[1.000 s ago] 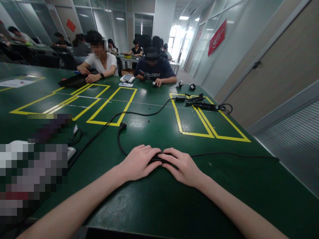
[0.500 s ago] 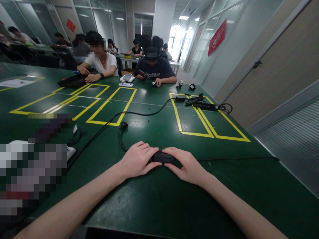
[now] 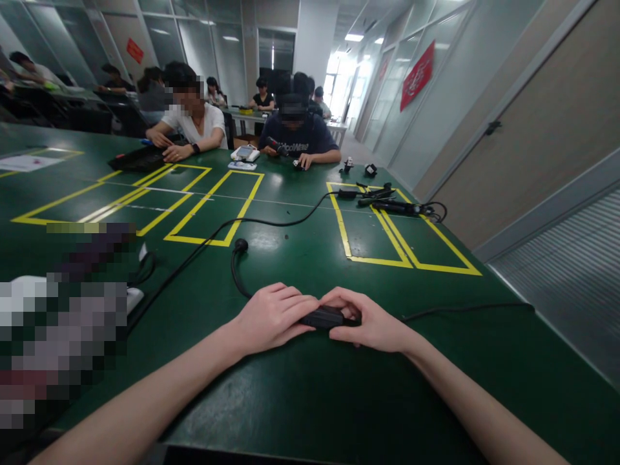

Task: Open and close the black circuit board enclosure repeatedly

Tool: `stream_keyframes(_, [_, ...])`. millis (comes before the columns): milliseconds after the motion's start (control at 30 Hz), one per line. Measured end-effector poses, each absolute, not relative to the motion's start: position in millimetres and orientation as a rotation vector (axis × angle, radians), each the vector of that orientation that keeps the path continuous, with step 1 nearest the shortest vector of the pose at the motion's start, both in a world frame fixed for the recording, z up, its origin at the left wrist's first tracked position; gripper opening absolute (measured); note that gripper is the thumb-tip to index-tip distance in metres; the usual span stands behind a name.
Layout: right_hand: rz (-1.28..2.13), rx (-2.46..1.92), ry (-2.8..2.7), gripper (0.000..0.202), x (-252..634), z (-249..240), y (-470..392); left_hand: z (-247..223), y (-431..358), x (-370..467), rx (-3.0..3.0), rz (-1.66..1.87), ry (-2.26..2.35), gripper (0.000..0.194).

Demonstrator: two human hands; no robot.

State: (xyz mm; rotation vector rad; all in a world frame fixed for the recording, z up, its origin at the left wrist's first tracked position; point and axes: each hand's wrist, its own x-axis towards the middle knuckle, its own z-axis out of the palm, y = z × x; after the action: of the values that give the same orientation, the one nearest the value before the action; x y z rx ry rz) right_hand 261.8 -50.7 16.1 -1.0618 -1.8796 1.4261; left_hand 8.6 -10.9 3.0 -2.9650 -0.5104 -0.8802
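Note:
A black power adapter (image 3: 322,318) lies between my hands, low over the green tabletop. My left hand (image 3: 275,316) is closed around its left end, with the thumb below and the fingers over the top. My right hand (image 3: 371,321) curls about the right end, its fingertips at the top edge and its thumb underneath, where a cord leaves the adapter. From the left side a cord runs to a black plug (image 3: 241,245) on the table. On the right, a black cable (image 3: 469,311) stretches toward the table's edge.
Yellow tape rectangles (image 3: 220,242) mark the green table (image 3: 290,413). Bundled black cables (image 3: 392,203) lie at the far right, joined to a long cord (image 3: 271,223). Two people sit across the table, one beside a white device (image 3: 245,153). Blurred items (image 3: 72,329) occupy the left.
The adapter has tilted, its right end now lower. My right hand has shifted slightly right and rolled, baring the cord end. My left hand covers more of the adapter's top.

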Motion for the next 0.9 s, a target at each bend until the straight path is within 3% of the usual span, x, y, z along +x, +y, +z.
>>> stream_keyframes(200, [1.363, -1.148, -1.542, 0.041, 297.4, 20.6, -30.9, 9.3, -18.3, 13.2, -2.758, -1.172, -0.472, 0.036])
stream_keyframes(433, [0.731, -1.138, -1.001, 0.038, 385.0, 35.0, -6.5, 5.9, -15.6, 9.6, -2.979, -1.126, -0.489, 0.027])
stream_keyframes(533, [0.198, -1.377, -0.949, 0.04, 414.8, 27.0, 0.0, 1.5, -16.4, 10.6, -3.105, -1.06, -0.512, 0.024])
stream_keyframes(600, [0.034, -1.475, -0.921, 0.043, 428.4, 16.6, 4.1, -0.4, -17.5, 11.6, -3.139, -1.04, -0.537, 0.024])
stream_keyframes(800, [-0.14, -1.95, -0.968, 0.03, 452.5, -19.5, 8.9, -2.1, -19.4, 13.3, -3.185, -1.039, -0.552, 0.025])
stream_keyframes(900, [-0.184, -2.222, -1.051, 0.034, 463.9, -31.2, 10.3, -2.1, -20.0, 13.1, -3.224, -1.03, -0.55, 0.025])
